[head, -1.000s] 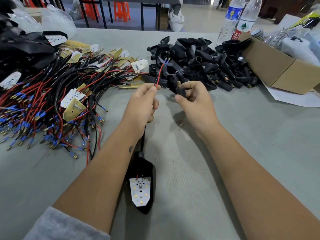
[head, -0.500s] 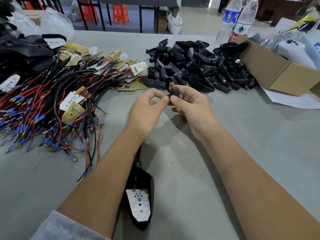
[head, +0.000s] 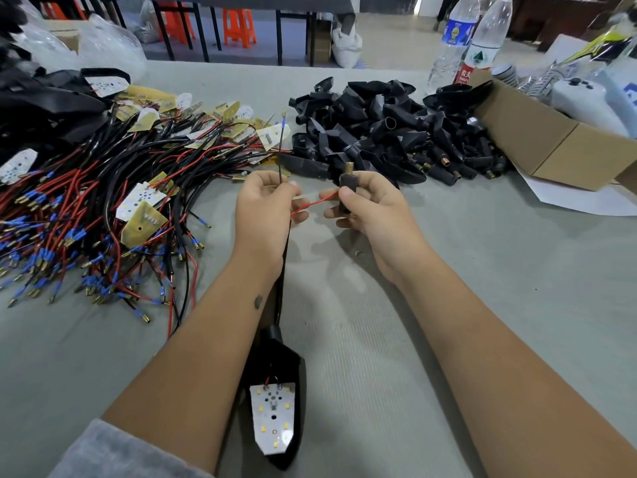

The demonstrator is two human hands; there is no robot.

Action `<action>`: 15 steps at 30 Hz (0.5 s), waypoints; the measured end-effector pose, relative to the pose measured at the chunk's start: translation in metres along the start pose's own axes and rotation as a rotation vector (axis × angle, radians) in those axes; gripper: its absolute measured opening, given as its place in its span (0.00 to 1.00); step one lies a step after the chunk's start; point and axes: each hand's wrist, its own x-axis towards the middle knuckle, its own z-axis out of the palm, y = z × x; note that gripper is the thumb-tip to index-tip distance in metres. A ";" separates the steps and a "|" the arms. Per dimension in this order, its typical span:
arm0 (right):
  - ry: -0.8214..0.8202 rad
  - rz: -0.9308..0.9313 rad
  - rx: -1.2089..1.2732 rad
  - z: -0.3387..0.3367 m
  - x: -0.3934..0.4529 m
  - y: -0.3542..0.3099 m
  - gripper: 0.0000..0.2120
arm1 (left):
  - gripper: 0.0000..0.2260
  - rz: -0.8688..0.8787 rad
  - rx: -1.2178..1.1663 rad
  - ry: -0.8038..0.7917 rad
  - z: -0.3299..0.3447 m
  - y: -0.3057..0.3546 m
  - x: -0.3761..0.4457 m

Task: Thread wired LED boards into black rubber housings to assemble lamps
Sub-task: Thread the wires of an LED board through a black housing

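My left hand (head: 267, 210) pinches a thin black wire (head: 281, 146) that stands straight up with a blue-and-brass tip. A red wire (head: 312, 203) runs from that hand across to a small black rubber stem (head: 345, 186) with a brass threaded end, which my right hand (head: 370, 207) grips upright. Both wires lead down between my forearms to a black lamp housing (head: 294, 374) lying on the table, with a white LED board (head: 272, 417) seated in it.
A heap of wired LED boards (head: 103, 201) with red and black leads covers the left of the grey table. A pile of black rubber housings (head: 389, 132) lies behind my hands. A cardboard box (head: 551, 143) and two water bottles (head: 465, 39) stand at the right rear.
My hands, close together half a second ago, have drawn apart. The red wire now stretches between them and the black wire points upward from my left hand.
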 end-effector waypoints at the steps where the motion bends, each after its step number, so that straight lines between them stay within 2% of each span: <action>1: 0.010 0.006 0.025 0.000 0.001 0.000 0.05 | 0.06 0.007 -0.009 -0.013 0.001 0.001 -0.001; 7: -0.014 -0.015 0.016 -0.001 0.002 0.003 0.05 | 0.12 0.059 0.106 -0.136 -0.001 0.000 -0.003; 11: 0.005 -0.045 0.014 -0.001 0.003 0.005 0.08 | 0.05 0.062 0.213 -0.224 0.001 -0.004 -0.006; 14: 0.014 -0.062 -0.001 -0.002 0.004 0.007 0.08 | 0.12 0.010 0.230 -0.255 0.002 -0.005 -0.005; 15: 0.016 -0.067 -0.010 -0.002 0.004 0.007 0.07 | 0.11 0.021 0.260 -0.273 0.002 -0.005 -0.004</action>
